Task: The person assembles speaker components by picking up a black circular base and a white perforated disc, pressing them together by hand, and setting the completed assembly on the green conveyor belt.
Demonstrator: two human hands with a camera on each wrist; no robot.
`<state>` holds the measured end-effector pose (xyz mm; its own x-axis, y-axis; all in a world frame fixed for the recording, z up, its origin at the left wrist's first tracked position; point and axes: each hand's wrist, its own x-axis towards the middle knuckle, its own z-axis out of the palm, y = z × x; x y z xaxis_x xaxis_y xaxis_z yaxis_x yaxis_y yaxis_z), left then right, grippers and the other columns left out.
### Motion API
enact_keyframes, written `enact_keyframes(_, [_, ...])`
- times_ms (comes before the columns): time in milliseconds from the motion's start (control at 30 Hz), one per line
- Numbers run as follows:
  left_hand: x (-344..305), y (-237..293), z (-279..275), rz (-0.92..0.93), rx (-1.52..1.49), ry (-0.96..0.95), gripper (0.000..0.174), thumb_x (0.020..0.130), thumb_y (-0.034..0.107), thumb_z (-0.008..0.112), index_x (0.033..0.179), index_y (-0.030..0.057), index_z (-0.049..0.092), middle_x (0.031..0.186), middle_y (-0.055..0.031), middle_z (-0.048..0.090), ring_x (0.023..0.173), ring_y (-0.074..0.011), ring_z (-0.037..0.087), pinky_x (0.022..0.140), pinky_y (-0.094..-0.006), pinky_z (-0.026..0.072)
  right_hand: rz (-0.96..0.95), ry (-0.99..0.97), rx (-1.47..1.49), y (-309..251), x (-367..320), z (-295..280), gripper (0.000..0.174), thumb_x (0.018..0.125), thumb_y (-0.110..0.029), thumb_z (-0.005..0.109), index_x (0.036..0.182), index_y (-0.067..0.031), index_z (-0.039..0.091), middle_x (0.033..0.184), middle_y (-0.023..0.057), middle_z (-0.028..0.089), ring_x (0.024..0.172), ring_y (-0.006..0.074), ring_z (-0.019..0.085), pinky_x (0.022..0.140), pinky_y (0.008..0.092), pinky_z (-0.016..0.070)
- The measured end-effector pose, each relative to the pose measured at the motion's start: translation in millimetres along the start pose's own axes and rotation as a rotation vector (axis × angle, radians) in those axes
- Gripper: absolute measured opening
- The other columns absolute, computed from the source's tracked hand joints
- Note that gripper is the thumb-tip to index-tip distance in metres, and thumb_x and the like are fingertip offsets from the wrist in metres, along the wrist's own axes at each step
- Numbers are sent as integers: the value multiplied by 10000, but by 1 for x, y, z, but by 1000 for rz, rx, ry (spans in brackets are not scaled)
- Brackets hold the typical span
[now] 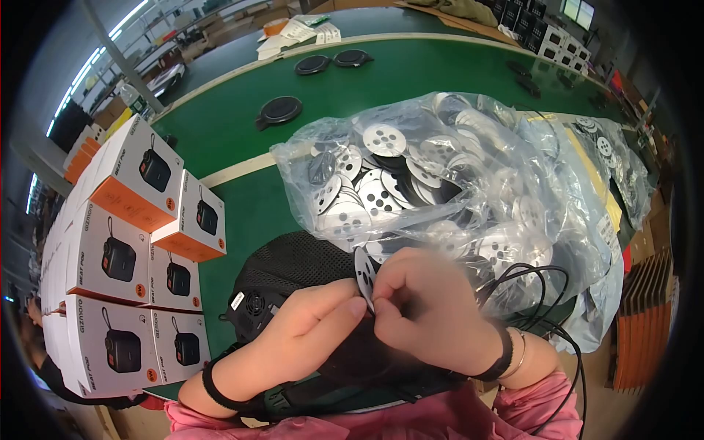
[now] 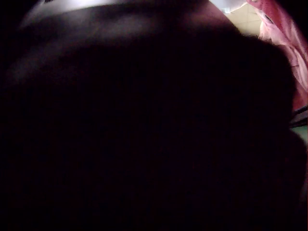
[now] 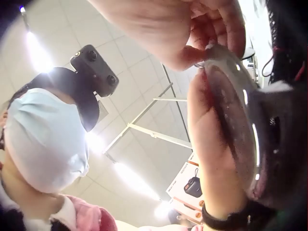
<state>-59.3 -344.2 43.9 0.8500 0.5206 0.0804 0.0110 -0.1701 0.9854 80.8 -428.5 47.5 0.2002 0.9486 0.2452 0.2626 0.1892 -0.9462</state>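
A thin round disc with a pale face and dark holes stands on edge between the two hands in the head view. My left hand pinches it at its near-left side, thumb against the face. At the disc's right edge, the thumb and fingertips of my right hand come together, blurred. The right wrist view shows that hand at the top edge of a round piece with a glossy rim, the left hand behind it. Darkness fills most of the left wrist view.
A clear plastic bag of similar discs lies ahead. Under the hands is a black mesh item; black cables hang at right. White-and-orange speaker boxes are stacked at left. Black round pieces lie farther back on the green table.
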Motion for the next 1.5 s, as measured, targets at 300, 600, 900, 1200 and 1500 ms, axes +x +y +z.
enact_keyframes(300, [0, 1, -10, 52, 78, -27, 200, 870, 151, 403, 761, 6, 487, 584, -66, 457, 518, -118, 421, 478, -245, 349, 85, -2, 145, -6, -1, -4, 93, 722, -11, 583, 805, 13, 551, 766, 41, 520, 681, 93, 556, 597, 195, 465])
enact_keyframes(600, [1, 9, -5, -1, 290, 7, 147, 842, 112, 454, 734, 17, 485, 518, -78, 423, 454, -164, 404, 442, -268, 345, 357, -20, 219, -14, -1, -10, 77, 712, -41, 591, 773, 2, 571, 743, 39, 556, 662, 90, 540, 577, 201, 438])
enact_keyframes(900, [-3, 16, -4, 7, 182, -99, 169, 820, 119, 492, 696, 7, 464, 545, -72, 433, 446, -161, 398, 443, -265, 336, -110, 33, -88, -3, -4, 0, 115, 628, -24, 602, 671, -29, 496, 599, 48, 476, 542, 140, 505, 481, 230, 410])
enact_keyframes(1200, [-32, 23, -14, 119, 432, 16, 169, 793, 96, 491, 658, 11, 437, 530, -72, 412, 442, -145, 376, 427, -255, 312, -193, -86, 30, -12, -5, 7, 137, 607, 9, 580, 667, -28, 462, 608, 36, 470, 515, 107, 479, 461, 220, 389])
enact_keyframes(1500, [-71, 17, -53, -184, 26, 453, 178, 856, 104, 406, 723, 15, 485, 651, 63, 415, 596, -15, 345, 517, -169, 305, 328, -4, 580, -9, 18, -12, 49, 707, 36, 498, 720, -10, 508, 681, 24, 561, 587, 72, 548, 511, 170, 414])
